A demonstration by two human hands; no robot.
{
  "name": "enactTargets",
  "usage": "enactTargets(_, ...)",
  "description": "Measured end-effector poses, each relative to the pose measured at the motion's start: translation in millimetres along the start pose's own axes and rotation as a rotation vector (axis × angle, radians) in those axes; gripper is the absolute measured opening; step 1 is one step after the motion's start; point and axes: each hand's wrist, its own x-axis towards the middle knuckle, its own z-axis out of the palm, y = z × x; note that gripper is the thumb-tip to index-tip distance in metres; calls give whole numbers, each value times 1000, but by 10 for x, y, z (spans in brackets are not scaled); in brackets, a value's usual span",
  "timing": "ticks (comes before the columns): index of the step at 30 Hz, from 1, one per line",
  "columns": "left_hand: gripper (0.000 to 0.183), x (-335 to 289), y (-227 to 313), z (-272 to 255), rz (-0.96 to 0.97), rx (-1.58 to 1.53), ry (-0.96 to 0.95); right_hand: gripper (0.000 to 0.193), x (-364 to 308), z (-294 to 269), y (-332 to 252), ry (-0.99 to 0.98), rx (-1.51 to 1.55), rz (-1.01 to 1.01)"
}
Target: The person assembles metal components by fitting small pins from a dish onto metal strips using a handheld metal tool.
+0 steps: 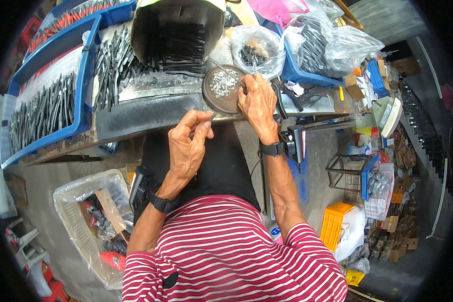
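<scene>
Shirt (226, 246), red with white stripes, nearest to me; dark trousers (214, 161) beyond it. Wrists: one black strap (163, 203) on the left, another on the right, each bearing a boxy device.

Left hand (187, 143), just short of the bench edge: thumb and fingertips closed together on a small dark piece (213, 116), apart from the dish. Right hand (258, 100), at the right rim of the round brown dish (230, 104): fingers curled. A thin metal rod (222, 68) slants from them across the dish; I cannot tell whether they grip it.

Bench, from its front edge: a dark grey mat (146, 116), left of the dish; small whitish bits (222, 83) inside the dish; black-handled pliers (280, 103), just right of the right hand, crowding that side.

Behind, blocking further reach: an open container (215, 30) on its side, full of slim black parts; a plastic-lined bowl (274, 63) of dark pieces; a blue tray (307, 76) under bulging clear bags. Far left: a loose black heap (116, 65), then a blue bin (86, 110) of similar strips. Floor: a plastic-lined crate (65, 201), left; an orange crate (332, 226), right.
</scene>
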Motion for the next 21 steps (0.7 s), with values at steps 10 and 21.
enactTargets(10,11,21,-6,4,-57,-114,-16,9,245,-14,243,126,88,68)
enactTargets(21,11,23,-15,-32,-69,-131,-7,17,557,280,486,17,-132,116)
